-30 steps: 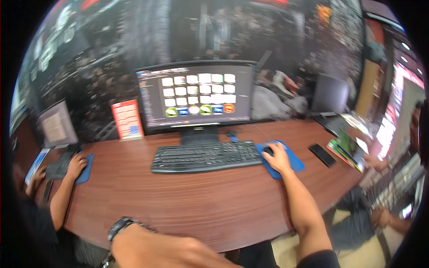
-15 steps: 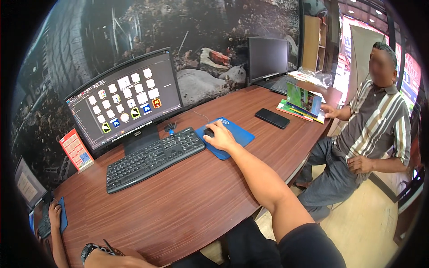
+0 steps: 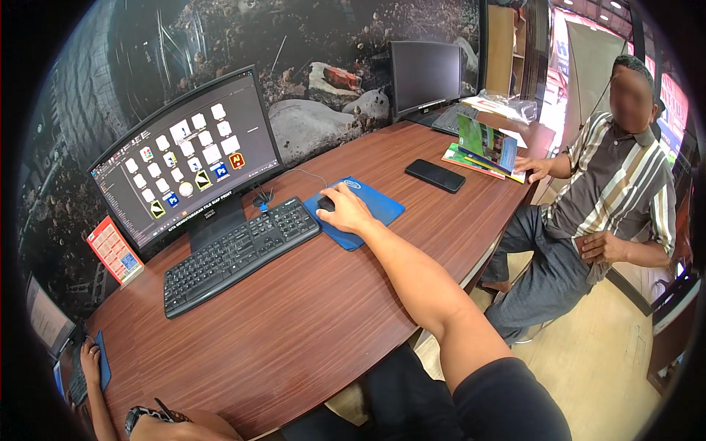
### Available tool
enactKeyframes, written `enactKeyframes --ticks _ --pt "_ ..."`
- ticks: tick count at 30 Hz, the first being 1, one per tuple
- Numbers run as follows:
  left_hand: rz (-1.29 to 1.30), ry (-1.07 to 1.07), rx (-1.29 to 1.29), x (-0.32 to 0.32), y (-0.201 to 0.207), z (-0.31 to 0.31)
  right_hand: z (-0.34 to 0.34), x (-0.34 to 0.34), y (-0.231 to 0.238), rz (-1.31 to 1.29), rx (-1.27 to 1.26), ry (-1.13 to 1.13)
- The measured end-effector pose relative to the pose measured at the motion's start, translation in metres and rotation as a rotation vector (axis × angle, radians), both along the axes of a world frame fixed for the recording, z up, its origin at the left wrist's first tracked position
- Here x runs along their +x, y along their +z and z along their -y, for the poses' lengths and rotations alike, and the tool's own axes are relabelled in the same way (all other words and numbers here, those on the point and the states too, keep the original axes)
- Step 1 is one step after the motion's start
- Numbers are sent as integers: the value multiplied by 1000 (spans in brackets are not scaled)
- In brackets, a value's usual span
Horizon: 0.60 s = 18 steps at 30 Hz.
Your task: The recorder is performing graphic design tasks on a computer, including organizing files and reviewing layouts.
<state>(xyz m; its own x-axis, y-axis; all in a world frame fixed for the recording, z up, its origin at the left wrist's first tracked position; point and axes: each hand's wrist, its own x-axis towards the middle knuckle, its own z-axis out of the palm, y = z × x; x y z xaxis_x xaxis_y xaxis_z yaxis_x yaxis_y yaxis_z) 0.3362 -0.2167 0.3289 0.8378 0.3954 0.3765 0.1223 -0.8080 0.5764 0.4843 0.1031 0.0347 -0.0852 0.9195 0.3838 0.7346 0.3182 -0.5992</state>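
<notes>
My right hand (image 3: pixel 347 211) is closed over a small black mouse (image 3: pixel 324 203), its fingers curved around the top and sides. Under the mouse lies a blue mouse pad (image 3: pixel 382 209). To its left is a black keyboard (image 3: pixel 239 257), with no hand on it. Behind the keyboard stands a monitor (image 3: pixel 184 165) showing a dark window with rows of file icons. At the lower left edge my left forearm (image 3: pixel 198 425) comes in with a wristwatch (image 3: pixel 140 417) on it; the fingers of that hand are hidden.
A black phone (image 3: pixel 435 176) and colourful booklets (image 3: pixel 485 151) lie on the wooden desk (image 3: pixel 257 345). A seated person (image 3: pixel 614 176) touches the booklets. A second monitor (image 3: pixel 426 77) stands behind. Far left, another person's hand (image 3: pixel 90 361) rests near a keyboard; a red desk calendar (image 3: pixel 115 252) stands nearby.
The view has shifted, so the desk and monitor sit further left in the picture. My right hand stays on the mouse. The seated person's hand has shifted slightly beside the booklets.
</notes>
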Motion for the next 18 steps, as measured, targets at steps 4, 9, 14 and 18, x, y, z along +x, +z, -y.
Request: enactKeyframes --ticks 4,9,14,18 --pt "-46 -4 14 -2 1 -1 0 2 1 -35 -6 15" --pt "-77 -170 18 32 13 -19 -4 47 -17 -15 74 -40" --pt "-69 -323 73 -87 -54 17 -12 -6 -17 -86 170 66" --pt "-78 -368 30 -90 -51 17 0 -3 -7 -83 58 6"
